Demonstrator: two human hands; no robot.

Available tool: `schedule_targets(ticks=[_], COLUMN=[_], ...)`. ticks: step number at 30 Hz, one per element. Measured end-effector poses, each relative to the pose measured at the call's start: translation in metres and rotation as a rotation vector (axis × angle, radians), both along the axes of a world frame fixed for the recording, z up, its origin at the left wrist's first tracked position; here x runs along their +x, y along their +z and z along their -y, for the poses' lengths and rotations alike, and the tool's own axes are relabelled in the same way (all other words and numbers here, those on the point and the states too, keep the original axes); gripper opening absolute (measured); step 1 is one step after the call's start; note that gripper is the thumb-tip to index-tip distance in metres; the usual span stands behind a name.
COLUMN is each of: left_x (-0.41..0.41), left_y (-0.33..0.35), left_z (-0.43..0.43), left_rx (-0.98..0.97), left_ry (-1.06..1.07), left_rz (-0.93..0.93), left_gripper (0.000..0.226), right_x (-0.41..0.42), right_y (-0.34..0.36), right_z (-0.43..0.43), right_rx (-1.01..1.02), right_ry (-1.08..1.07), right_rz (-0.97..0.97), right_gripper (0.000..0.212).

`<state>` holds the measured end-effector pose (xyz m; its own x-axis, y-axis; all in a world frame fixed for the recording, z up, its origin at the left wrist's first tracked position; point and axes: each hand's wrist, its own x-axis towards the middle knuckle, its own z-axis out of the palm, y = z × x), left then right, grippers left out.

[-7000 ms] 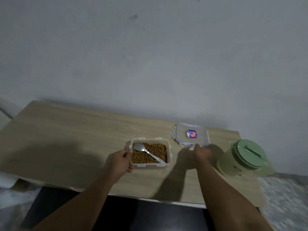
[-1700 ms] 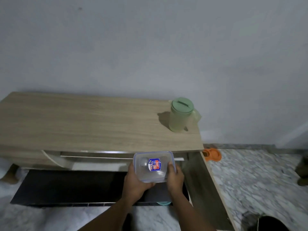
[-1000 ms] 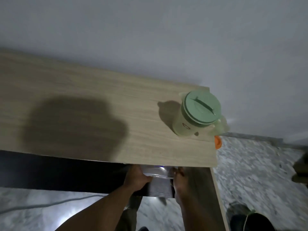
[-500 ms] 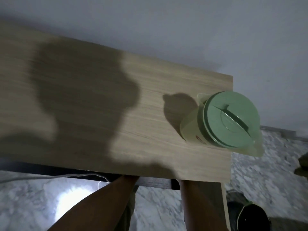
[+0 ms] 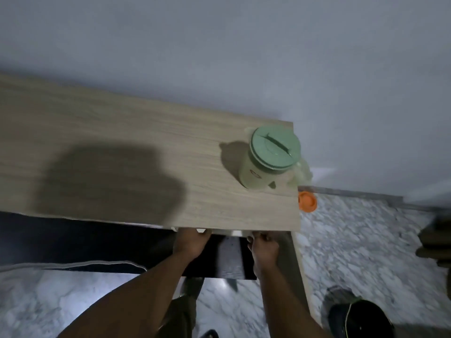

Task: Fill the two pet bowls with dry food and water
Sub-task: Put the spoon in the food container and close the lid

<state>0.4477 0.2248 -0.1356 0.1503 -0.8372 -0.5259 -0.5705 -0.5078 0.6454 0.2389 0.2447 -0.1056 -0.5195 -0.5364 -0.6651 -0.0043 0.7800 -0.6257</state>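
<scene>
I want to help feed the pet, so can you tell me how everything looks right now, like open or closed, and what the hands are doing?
Green pitcher: upright on the table, lid on.
Table: only the pitcher stands on its top.
Left hand: under the table's front edge, fingers curled on something pale, mostly hidden.
Right hand: beside it under the edge, grip hidden.
Orange round thing: on the floor by the table's corner, partly hidden.
</scene>
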Motion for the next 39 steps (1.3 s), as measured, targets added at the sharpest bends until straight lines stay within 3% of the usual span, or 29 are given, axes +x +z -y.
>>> schedule_targets(ticks=[3, 8, 14, 18, 22, 28, 32, 39], left_x=[0.005, 0.02, 0.034, 0.056, 0.071, 0.096, 0.115, 0.135], left_y=[0.045, 0.093, 0.144, 0.141, 0.137, 0.135, 0.132, 0.125], left_z=[-0.022, -0.056, -0.051, -0.034, -0.024, 0.007, 0.031, 0.049], left_rx=[-0.089, -0.274, -0.312, -0.175, -0.11, -0.07, -0.068, -0.052], left_ry=[0.024, -0.018, -0.105, -0.272, -0.309, -0.377, -0.467, -0.627], left_rz=[-0.027, 0.104, 0.338, 0.4, 0.429, 0.492, 0.481, 0.488], left_gripper=[0.066, 0.047, 0.058, 0.07, 0.065, 0.068, 0.081, 0.092], right_x=[0.0, -0.015, -0.071, -0.077, -0.062, -0.019, 0.026, 0.085], right_y=[0.023, 0.087, 0.103, 0.097, 0.092, 0.089, 0.089, 0.044], right_z=[-0.029, -0.086, -0.158, -0.188, -0.199, -0.172, -0.143, -0.069], right_rx=[-0.18, -0.358, -0.037, 0.012, 0.029, 0.09, 0.093, 0.138], right_ry=[-0.036, 0.023, 0.127, 0.194, 0.27, 0.157, -0.015, -0.32], right_rz=[-0.045, -0.191, -0.482, -0.364, -0.367, -0.279, -0.161, 0.048], right_gripper=[0.011, 0.021, 0.043, 0.056, 0.05, 0.064, 0.072, 0.13])
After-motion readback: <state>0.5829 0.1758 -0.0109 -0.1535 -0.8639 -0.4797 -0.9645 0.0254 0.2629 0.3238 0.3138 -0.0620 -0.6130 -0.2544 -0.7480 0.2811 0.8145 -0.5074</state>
